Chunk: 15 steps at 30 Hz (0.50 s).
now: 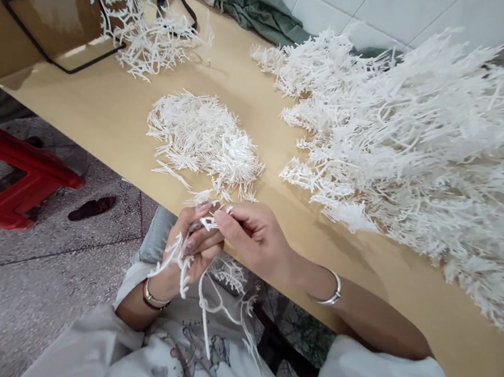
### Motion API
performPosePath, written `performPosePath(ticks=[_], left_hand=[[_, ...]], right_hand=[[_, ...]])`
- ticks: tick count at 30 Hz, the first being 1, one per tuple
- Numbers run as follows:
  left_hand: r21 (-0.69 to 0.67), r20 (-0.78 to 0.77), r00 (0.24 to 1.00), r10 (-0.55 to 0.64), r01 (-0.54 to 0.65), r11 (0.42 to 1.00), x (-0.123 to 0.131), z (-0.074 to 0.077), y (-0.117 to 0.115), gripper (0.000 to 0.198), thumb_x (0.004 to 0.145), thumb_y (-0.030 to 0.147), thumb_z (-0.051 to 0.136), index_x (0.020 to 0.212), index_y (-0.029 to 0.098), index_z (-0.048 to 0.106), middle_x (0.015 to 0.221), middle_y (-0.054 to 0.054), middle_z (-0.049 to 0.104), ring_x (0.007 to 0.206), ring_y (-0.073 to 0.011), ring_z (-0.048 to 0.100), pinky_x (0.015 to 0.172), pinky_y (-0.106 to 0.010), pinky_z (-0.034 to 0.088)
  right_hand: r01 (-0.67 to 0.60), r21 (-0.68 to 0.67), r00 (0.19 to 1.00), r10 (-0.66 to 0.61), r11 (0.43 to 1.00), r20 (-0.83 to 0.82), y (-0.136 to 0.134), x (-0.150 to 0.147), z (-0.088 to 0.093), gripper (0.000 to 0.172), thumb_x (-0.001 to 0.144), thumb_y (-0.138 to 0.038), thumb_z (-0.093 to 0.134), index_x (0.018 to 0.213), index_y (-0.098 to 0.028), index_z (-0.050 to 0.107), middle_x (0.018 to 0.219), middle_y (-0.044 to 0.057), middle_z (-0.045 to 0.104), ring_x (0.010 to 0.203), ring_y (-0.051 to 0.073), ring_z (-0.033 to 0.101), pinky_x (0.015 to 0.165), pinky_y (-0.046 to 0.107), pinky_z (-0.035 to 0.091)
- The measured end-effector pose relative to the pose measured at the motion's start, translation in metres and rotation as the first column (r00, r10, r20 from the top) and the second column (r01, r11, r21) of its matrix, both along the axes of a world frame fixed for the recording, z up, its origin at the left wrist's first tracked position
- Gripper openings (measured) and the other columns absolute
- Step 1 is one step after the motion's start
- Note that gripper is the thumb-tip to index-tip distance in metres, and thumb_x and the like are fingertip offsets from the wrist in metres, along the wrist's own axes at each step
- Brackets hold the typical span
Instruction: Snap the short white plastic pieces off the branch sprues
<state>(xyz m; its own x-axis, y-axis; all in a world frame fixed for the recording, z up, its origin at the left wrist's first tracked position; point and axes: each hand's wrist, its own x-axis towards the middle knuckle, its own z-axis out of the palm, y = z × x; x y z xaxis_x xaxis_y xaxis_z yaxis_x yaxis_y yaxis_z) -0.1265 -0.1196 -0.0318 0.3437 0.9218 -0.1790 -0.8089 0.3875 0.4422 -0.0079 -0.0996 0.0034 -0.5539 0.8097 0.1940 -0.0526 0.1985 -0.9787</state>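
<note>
My left hand (192, 246) is closed around a white branching plastic stem (174, 256), whose forked ends hang down over the wrist and in front of the shirt. Thumb and fingertips of my right hand (261, 238) pinch a small part of the white stem, right against the left fingers. Just beyond both hands, on the tan tabletop (123, 123), lies a heap of short white plastic sprigs (205, 136). The exact spot where the fingertips meet is partly covered by the fingers.
A large pile of feathery white branches (438, 160) fills the table's right side. Bare forked white stems (146, 38) lie at the back left beside a black wire frame (57, 59). Dark green cloth (265, 15) rests along the tiled wall. A red stool (10, 176) and a slipper (92, 208) are on the floor.
</note>
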Motion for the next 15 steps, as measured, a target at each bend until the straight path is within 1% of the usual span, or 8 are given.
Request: performPosePath(ticks=[2,3,4,6,8,9,12,15], left_hand=[[-0.009,0.01,0.999,-0.032,0.033,0.999,-0.003,-0.001,0.001,0.038,0.076,0.032,0.063,0.057,0.021,0.032,0.036,0.013,0.01,0.034,-0.0029,0.001,0.029,-0.015,0.01],[-0.01,0.01,1.0,-0.027,0.027,1.0,-0.005,-0.002,0.003,0.038,0.078,0.032,0.062,0.057,0.021,0.031,0.038,0.012,0.01,0.034,-0.0034,0.001,0.029,-0.015,0.009],[-0.011,0.007,1.0,0.0,0.0,1.0,-0.008,-0.004,0.005,0.038,0.079,0.032,0.061,0.058,0.021,0.031,0.039,0.012,0.01,0.035,-0.0038,0.0,0.028,-0.015,0.009],[0.012,0.003,0.994,0.105,-0.105,0.994,-0.016,-0.006,0.01,0.038,0.08,0.031,0.06,0.06,0.021,0.03,0.042,0.011,0.011,0.036,-0.0044,0.0,0.028,-0.014,0.009],[0.048,0.001,0.983,0.184,-0.184,0.982,-0.022,-0.006,0.015,0.039,0.081,0.032,0.06,0.06,0.021,0.029,0.042,0.011,0.011,0.036,-0.0049,0.002,0.029,-0.013,0.012],[0.062,-0.002,0.982,0.191,-0.191,0.98,-0.025,-0.005,0.016,0.04,0.082,0.033,0.059,0.059,0.021,0.028,0.041,0.011,0.011,0.036,-0.0052,0.002,0.029,-0.013,0.013],[0.062,-0.023,0.992,0.12,-0.119,0.991,-0.027,-0.001,0.016,0.042,0.08,0.033,0.058,0.056,0.02,0.026,0.04,0.01,0.011,0.036,-0.0054,0.004,0.03,-0.013,0.015],[0.047,-0.017,0.999,0.043,-0.042,0.998,-0.027,0.002,0.016,0.041,0.078,0.03,0.059,0.054,0.02,0.028,0.039,0.01,0.013,0.036,-0.0047,0.007,0.031,-0.013,0.016]], right_hand=[[0.034,-0.002,0.997,-0.034,0.999,-0.067,-0.003,-0.001,-0.006,0.033,0.09,-0.035,0.051,0.063,-0.016,0.049,0.053,-0.003,0.048,0.046,0.005,0.044,0.043,0.018,0.04],[0.048,-0.014,0.991,-0.05,0.999,-0.127,-0.004,-0.001,-0.01,0.035,0.091,-0.034,0.051,0.061,-0.017,0.045,0.05,-0.005,0.043,0.043,0.004,0.039,0.039,0.017,0.035],[0.053,-0.027,0.98,-0.057,0.998,-0.188,-0.004,0.0,-0.013,0.037,0.092,-0.034,0.048,0.059,-0.018,0.041,0.049,-0.006,0.038,0.041,0.004,0.033,0.038,0.017,0.03],[0.048,-0.017,0.963,-0.051,0.999,-0.265,-0.005,0.001,-0.017,0.04,0.095,-0.033,0.042,0.059,-0.018,0.035,0.05,-0.007,0.032,0.041,0.003,0.028,0.039,0.018,0.025],[0.074,0.056,0.975,-0.06,0.996,-0.213,-0.003,0.002,-0.017,0.04,0.096,-0.032,0.04,0.06,-0.018,0.033,0.052,-0.006,0.03,0.044,0.004,0.028,0.042,0.02,0.026],[0.102,0.108,0.984,-0.085,0.989,-0.154,-0.001,0.003,-0.016,0.04,0.096,-0.032,0.041,0.06,-0.018,0.033,0.054,-0.006,0.03,0.046,0.005,0.029,0.044,0.021,0.027],[0.173,0.222,0.984,-0.178,0.959,-0.002,0.008,0.007,-0.013,0.039,0.096,-0.033,0.04,0.061,-0.018,0.033,0.056,-0.005,0.03,0.05,0.006,0.031,0.048,0.023,0.029],[0.177,0.301,0.978,-0.202,0.937,0.054,0.02,0.012,-0.012,0.036,0.098,-0.031,0.036,0.064,-0.018,0.036,0.06,-0.004,0.033,0.053,0.006,0.035,0.051,0.023,0.031]])
